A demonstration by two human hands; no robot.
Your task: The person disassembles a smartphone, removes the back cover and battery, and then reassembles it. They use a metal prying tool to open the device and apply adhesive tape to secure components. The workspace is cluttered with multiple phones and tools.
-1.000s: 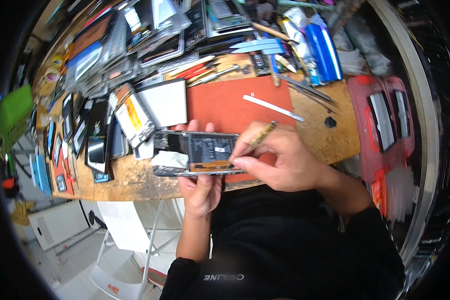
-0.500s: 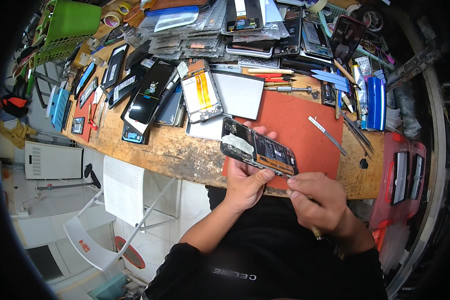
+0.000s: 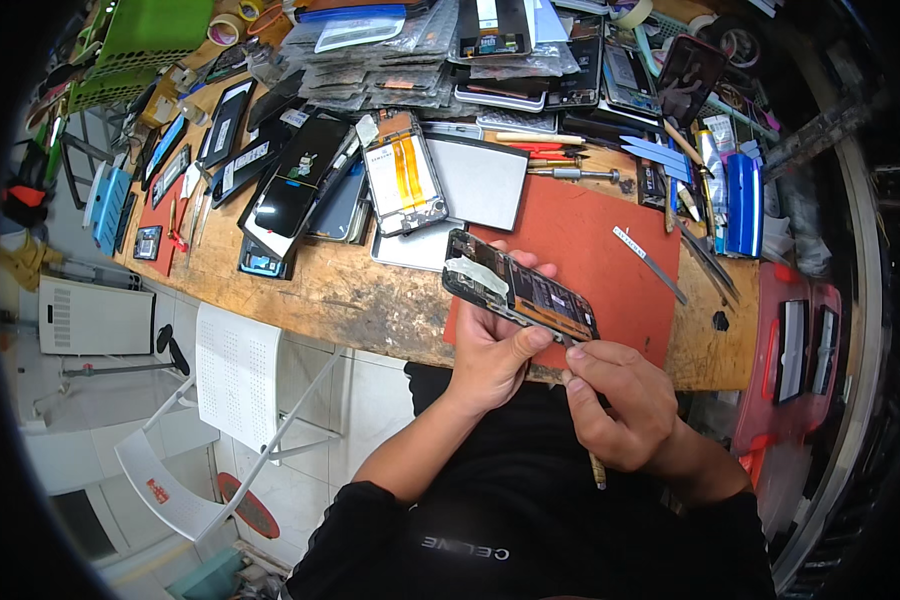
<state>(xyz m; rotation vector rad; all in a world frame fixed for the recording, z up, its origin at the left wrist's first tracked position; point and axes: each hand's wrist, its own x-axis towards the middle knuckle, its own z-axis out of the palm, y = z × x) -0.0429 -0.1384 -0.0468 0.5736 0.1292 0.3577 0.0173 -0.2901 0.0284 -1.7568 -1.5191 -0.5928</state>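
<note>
My left hand (image 3: 495,360) is closed round an opened smartphone (image 3: 555,300), tilted above the front edge of the bench. Its insides face up, with a dark battery, an orange flex cable and a strip of pale tape across one end. My right hand (image 3: 625,400) is closed on a slim hand tool (image 3: 598,470) with a tan handle, whose end sticks out below the fist. The narrow dark tip of this tool meets the phone's near long side, close to my left thumb. What shape the tip has, I cannot tell.
Under the phone lies a red mat (image 3: 610,230) with a thin metal strip (image 3: 650,265) on it. Several phones and a phone with orange flex cables (image 3: 407,180) lie left. Bagged parts (image 3: 370,70) are stacked behind. A white folding chair (image 3: 235,375) stands left, a red case (image 3: 785,360) right.
My right hand has turned and shifted slightly left along the phone's edge, so the tool's handle end shows more. The phone stays in my left hand. The whole view has shifted a little.
</note>
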